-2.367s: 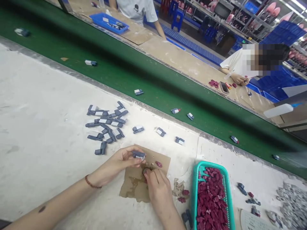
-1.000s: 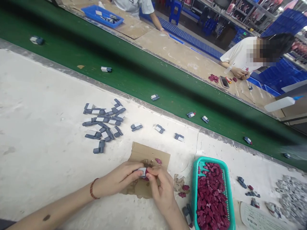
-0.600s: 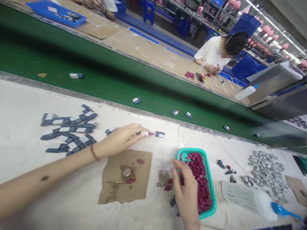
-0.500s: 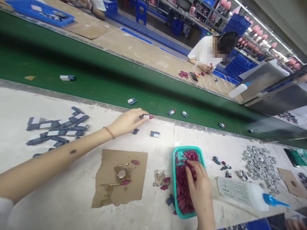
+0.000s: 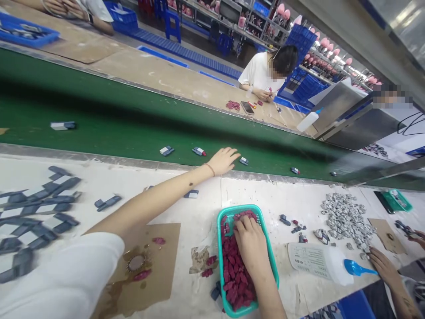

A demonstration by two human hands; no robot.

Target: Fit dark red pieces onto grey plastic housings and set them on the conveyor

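Observation:
My left hand (image 5: pixel 224 160) reaches over the green belt, its fingers stretched out and nothing visible in them. Close to its fingertips a small grey-and-white part (image 5: pixel 244 161) lies on the belt. Left of the hand is a similar part with a red tip (image 5: pixel 199 151). My right hand (image 5: pixel 251 239) dips into a turquoise basket (image 5: pixel 276 283) of small dark-red pieces (image 5: pixel 234 283). Its fingers are bent down among the pieces at the far end, and their tips are hidden.
Grey-and-white parts (image 5: pixel 43 208) lie in a heap at left. Stained cardboard (image 5: pixel 162 270) bears a round metal cap (image 5: pixel 136 263). A bottle with a blue nozzle (image 5: pixel 318 261) lies right of the basket, near silvery pieces (image 5: pixel 345 217). Co-workers sit across the belt and at right.
My left hand has moved right and out over the belt, and has let go of the red-tipped part. My right hand's fingers have drawn closer together in the basket. The view has shifted right.

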